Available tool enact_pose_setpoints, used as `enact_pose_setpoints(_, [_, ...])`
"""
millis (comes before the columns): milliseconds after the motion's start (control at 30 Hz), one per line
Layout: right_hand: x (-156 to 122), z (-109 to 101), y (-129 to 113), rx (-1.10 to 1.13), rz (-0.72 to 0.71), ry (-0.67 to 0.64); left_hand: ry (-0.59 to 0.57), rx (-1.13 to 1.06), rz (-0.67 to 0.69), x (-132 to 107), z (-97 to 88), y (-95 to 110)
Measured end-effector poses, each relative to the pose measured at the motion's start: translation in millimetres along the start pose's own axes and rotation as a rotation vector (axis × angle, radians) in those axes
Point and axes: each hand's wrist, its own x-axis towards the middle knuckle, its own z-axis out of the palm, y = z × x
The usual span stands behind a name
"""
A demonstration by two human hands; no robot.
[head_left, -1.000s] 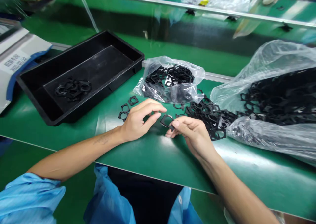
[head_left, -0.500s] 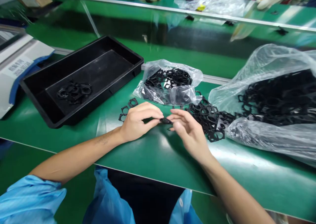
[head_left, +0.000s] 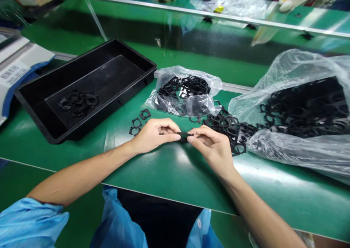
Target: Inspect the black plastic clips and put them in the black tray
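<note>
Both hands meet over the green bench top and pinch one small black plastic frame part between them. My left hand grips its left end with curled fingers. My right hand grips its right end between thumb and fingertips. The part is seen nearly edge-on. Just right of my right hand lies a loose heap of the same black frame parts. Three more single frame parts lie left of my left hand.
A black tray at the left holds a small cluster of parts. A small clear bag of parts lies behind my hands, a large clear bag of parts at the right. A white and blue device stands at far left.
One second ago only my right hand held the frame part and my left hand was open beside it. Since then my left hand closed on the part's other end.
</note>
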Motion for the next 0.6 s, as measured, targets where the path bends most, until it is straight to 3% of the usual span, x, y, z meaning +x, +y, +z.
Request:
enact_pose_setpoints(100, [-0.3, 3.2, 0.9, 0.041, 0.074, 0.002, 0.055, -0.045, -0.108, 1.2, 1.6, -1.3])
enact_pose_setpoints(267, [-2.5, 7.7, 1.7, 0.082, 0.143, -0.015, 0.083, -0.106, -0.108, 2.3, 3.9, -1.2])
enact_pose_setpoints(600, [-0.4, 7.3, -2.2, 0.208, 0.163, 0.0, 0.022, -0.306, -0.268, 1.3, 2.2, 3.4])
